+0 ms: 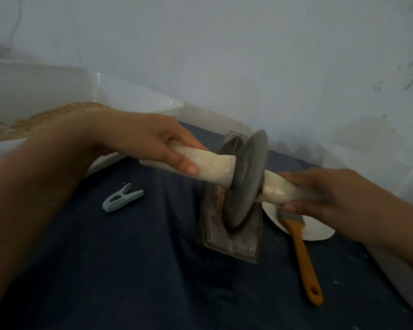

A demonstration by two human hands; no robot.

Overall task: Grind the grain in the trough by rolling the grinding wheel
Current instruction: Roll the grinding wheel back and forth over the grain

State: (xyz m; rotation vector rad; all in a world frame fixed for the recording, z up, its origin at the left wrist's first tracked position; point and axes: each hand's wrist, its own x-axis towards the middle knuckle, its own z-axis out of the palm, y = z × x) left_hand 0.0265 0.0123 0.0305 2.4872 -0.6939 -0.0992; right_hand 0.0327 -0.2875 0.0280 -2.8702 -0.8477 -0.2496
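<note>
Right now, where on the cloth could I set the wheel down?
Bare dark cloth lies near, below the clip and left of the trough. Right of the trough is crowded: brush and plate. Both hands, left and right, grip the grinding wheel handles.

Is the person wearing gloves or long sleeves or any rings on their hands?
No. The left hand and the right hand are both bare, with no gloves, and no rings or watch show. Both forearms are uncovered as far as the picture shows, so no sleeves are in view. The fingernails that show look short and unpainted.
</note>
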